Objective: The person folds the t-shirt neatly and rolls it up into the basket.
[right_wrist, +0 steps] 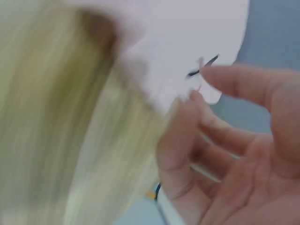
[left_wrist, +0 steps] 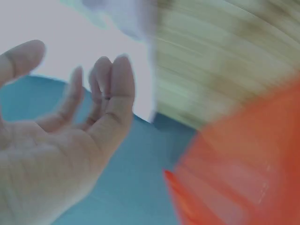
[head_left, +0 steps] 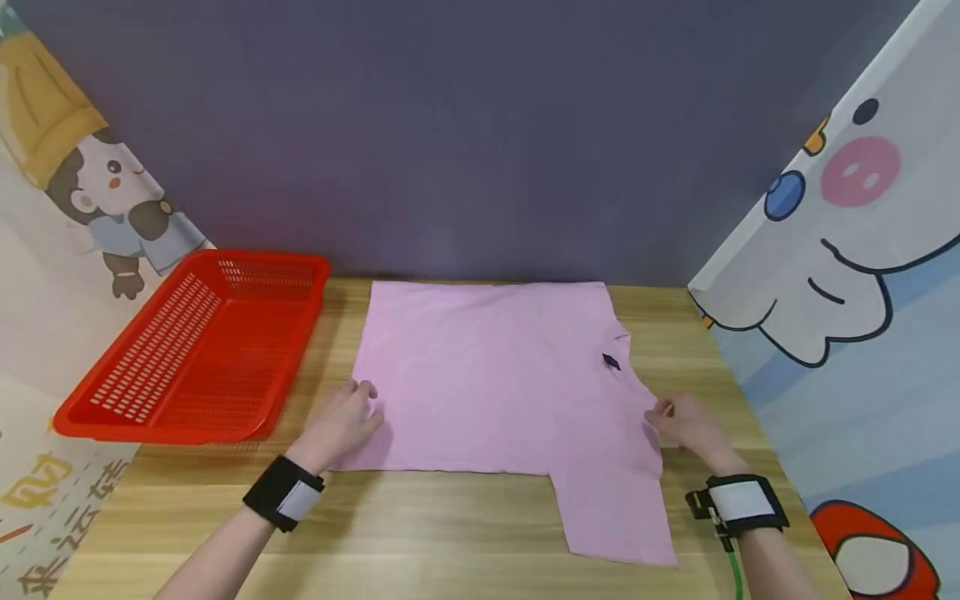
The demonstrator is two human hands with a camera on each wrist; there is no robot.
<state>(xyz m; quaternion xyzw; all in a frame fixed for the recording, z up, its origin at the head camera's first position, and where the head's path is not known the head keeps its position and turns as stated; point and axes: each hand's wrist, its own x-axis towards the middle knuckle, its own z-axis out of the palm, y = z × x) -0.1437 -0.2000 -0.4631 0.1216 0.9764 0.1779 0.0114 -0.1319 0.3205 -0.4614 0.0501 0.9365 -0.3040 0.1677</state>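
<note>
Pink garment (head_left: 480, 375) (spread flat) between left hand (head_left: 347, 423) and right hand (head_left: 690, 427).

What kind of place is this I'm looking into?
Probably a small enclosed workstation rather than a living space: a wood-grain table bearing a pink garment, backed by a plain dark wall and flanked by cartoon-printed panels.

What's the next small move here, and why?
I'd probably have the right hand fold the near sleeve up over the pink shirt. That sleeve sticks out past the shirt's near edge while the body lies mostly flat, and the hand is already at the shirt's right side, close to the sleeve.
</note>
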